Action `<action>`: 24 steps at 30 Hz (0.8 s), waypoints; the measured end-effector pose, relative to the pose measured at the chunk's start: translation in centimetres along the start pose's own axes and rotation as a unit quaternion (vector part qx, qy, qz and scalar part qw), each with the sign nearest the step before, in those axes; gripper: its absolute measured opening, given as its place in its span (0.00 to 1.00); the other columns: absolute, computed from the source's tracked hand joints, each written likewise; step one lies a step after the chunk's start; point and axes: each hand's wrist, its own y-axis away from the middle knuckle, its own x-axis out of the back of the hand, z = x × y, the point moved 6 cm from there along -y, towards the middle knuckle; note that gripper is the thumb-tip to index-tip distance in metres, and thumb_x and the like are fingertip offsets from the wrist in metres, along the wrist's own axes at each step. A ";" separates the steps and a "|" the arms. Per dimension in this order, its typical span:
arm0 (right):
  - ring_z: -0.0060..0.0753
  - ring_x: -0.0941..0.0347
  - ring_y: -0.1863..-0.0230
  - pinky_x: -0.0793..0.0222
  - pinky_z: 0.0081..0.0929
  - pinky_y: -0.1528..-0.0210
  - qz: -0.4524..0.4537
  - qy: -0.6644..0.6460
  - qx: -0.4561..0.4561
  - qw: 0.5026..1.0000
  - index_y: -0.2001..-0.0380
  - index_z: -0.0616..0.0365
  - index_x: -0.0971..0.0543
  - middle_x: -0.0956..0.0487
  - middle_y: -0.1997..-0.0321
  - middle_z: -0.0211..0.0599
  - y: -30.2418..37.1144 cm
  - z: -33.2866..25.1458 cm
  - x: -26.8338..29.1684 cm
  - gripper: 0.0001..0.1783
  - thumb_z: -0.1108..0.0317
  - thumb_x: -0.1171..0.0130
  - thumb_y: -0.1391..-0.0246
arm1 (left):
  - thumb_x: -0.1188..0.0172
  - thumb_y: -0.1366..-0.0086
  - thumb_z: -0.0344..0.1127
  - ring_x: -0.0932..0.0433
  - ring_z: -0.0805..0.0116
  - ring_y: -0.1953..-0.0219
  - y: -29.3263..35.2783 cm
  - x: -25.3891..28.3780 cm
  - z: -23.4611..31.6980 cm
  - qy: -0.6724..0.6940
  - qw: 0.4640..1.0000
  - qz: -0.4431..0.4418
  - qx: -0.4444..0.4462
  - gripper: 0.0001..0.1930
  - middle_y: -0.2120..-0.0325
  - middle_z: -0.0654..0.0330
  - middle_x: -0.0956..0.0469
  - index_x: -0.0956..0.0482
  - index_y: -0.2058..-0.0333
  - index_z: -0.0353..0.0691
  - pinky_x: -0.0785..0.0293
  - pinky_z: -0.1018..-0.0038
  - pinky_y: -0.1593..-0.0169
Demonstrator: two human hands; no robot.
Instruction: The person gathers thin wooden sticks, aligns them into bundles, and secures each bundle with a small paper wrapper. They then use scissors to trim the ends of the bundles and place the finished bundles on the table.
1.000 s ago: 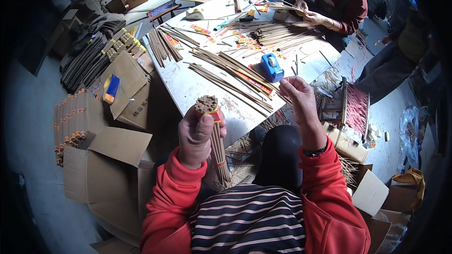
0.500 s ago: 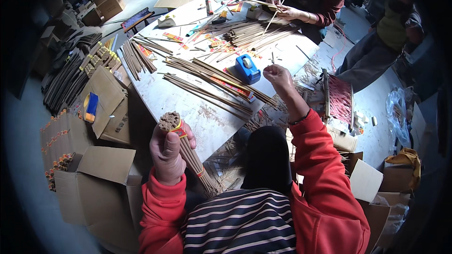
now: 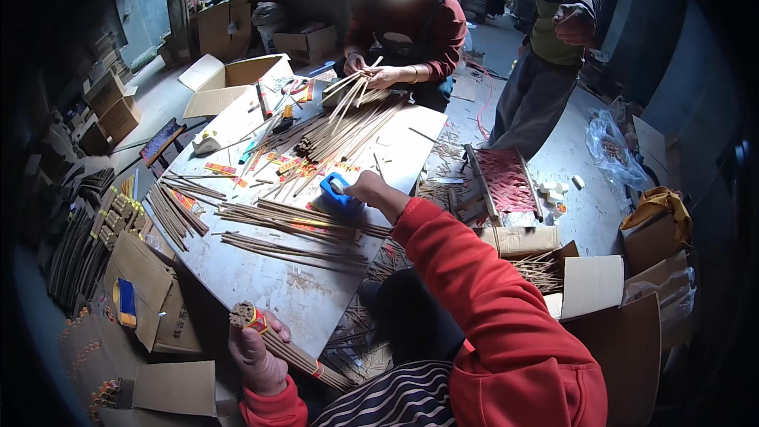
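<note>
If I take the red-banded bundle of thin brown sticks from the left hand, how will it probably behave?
This bundle is probably stiff: it runs straight beyond the left hand. It may roll if laid down, since its end looks round. The sticks could be fragile, as brown crumbs lie on the white tabletop.

The sleeves are red, the garment striped.

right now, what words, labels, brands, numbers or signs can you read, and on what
Carton, side panel: dark characters, not copied here.
Bundle in the left hand, red-and-yellow band: too small to read.
Red-and-yellow strips on the table: too small to read.
</note>
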 end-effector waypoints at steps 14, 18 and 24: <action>0.36 0.29 0.78 0.30 0.30 0.77 -0.067 -0.092 -0.057 0.992 0.69 0.68 0.23 0.24 0.71 0.44 -1.4 2.0 -1.2 0.18 0.64 0.37 0.61 | 0.44 0.43 0.54 0.32 0.73 0.81 0.1 -0.2 -0.3 -0.012 0.999 -0.029 0.009 0.22 0.78 0.60 0.32 0.34 0.65 0.38 0.33 0.79 0.77; 0.34 0.30 0.75 0.30 0.32 0.73 -0.059 -0.221 -0.066 0.971 0.70 0.66 0.23 0.25 0.73 0.41 -1.3 2.2 -2.3 0.13 0.70 0.38 0.61 | 0.43 0.43 0.53 0.33 0.72 0.82 0.2 0.2 -0.1 -0.012 1.000 -0.002 0.007 0.22 0.80 0.59 0.32 0.32 0.67 0.36 0.33 0.78 0.77; 0.37 0.27 0.70 0.29 0.30 0.65 -0.040 -0.318 -0.015 0.947 0.68 0.63 0.24 0.24 0.70 0.41 -3.8 5.6 -3.7 0.14 0.75 0.37 0.63 | 0.43 0.44 0.53 0.33 0.72 0.81 0.1 -0.1 -0.6 -0.004 1.000 -0.012 0.019 0.23 0.80 0.58 0.32 0.32 0.65 0.36 0.33 0.78 0.78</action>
